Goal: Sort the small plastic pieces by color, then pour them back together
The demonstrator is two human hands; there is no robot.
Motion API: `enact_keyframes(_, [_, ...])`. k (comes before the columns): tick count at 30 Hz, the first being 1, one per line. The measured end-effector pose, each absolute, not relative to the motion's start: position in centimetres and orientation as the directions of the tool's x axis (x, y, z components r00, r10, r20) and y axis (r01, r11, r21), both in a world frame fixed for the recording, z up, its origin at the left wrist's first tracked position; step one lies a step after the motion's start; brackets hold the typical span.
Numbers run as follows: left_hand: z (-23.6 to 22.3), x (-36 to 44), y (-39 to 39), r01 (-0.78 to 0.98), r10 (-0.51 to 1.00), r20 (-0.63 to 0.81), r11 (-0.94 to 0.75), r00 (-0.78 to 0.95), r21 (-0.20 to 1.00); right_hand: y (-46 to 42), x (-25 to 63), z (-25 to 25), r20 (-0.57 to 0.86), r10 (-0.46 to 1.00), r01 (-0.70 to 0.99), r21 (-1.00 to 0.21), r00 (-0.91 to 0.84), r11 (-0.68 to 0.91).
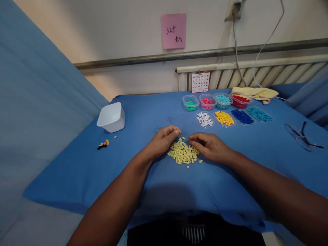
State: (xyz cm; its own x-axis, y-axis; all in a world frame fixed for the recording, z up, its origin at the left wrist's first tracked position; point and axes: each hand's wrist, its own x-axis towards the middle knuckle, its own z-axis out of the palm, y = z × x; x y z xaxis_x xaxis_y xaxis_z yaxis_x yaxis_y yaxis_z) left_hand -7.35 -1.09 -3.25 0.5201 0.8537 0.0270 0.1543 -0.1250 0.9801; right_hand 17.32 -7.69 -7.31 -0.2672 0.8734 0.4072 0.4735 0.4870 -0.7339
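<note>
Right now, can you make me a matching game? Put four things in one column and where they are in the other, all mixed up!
1. Glasses
2. Pink note
3. White box
4. Pale yellow pile

A. Between the left hand and right hand
B. Far right on the blue cloth
C. Left side of the blue cloth
D. On the wall

Right pairs: 1-B, 2-D, 3-C, 4-A

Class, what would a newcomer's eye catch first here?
Probably the heap of pale-yellow small pieces between two bare hands on the blue cloth. Next, clear plastic tubs of brightly coloured pieces behind the right hand, and the pink paper note on the wall above.
</note>
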Motion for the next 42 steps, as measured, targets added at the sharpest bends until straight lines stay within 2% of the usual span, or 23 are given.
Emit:
enact_keyframes(3, [-3.0,-7.3,-1.1,0.05,0.877,0.001,-0.028,0.48,0.998,-7.7,17.3,-7.6,0.401,0.88,0.441,-0.762,-0.253,0.474])
enact_keyframes(10, [-2.7,-7.5,-1.0,-0.071,0.877,-0.099,0.15,0.47,0.986,-7.8,17.3,-7.6,0.376,0.898,0.444,-0.78,-0.231,0.441])
enact_keyframes(18, [-2.8,-7.9,-0.6,-0.122,0.869,-0.116,0.197,0.481,0.973,-7.1,17.3,-8.4,0.29,0.946,0.351,-0.878,-0.147,0.324])
enact_keyframes(22, [-2.2,-8.1,-0.9,-0.117,0.885,-0.09,0.16,0.456,0.98,-6.8,17.4,-8.7,0.276,0.953,0.35,-0.887,-0.126,0.303])
enact_keyframes(26, [-0.7,-9.0,-4.0,-0.009,0.959,-0.008,0.011,0.285,1.0,-6.7,17.7,-8.7,0.293,0.944,0.35,-0.877,-0.152,0.328])
enact_keyframes(32, [-1.0,-15.6,-14.0,0.411,0.976,0.215,-0.186,-0.026,0.892,-6.8,17.6,-8.6,0.344,0.921,0.39,-0.835,-0.183,0.389])
enact_keyframes(34, [-2.0,-18.7,-17.3,0.434,0.94,0.237,-0.112,-0.246,0.894,-6.9,17.5,-8.5,0.347,0.918,0.404,-0.825,-0.191,0.396])
enact_keyframes(36, [-3.1,-21.5,-20.3,0.337,0.856,0.173,0.002,-0.487,0.942,-6.9,17.5,-8.4,0.351,0.916,0.413,-0.818,-0.194,0.401])
enact_keyframes(39, [-4.5,-24.1,-23.7,0.163,0.794,-0.016,0.145,-0.607,0.976,-7.0,17.6,-8.4,0.353,0.914,0.421,-0.811,-0.201,0.405])
enact_keyframes(40, [-4.8,-24.4,-24.6,0.162,0.779,-0.042,0.183,-0.626,0.97,-7.0,17.7,-8.3,0.353,0.913,0.428,-0.806,-0.206,0.409])
enact_keyframes(42, [-5.3,-24.3,-25.9,0.266,0.764,-0.002,0.228,-0.646,0.937,-7.2,17.7,-8.1,0.363,0.904,0.442,-0.789,-0.224,0.426])
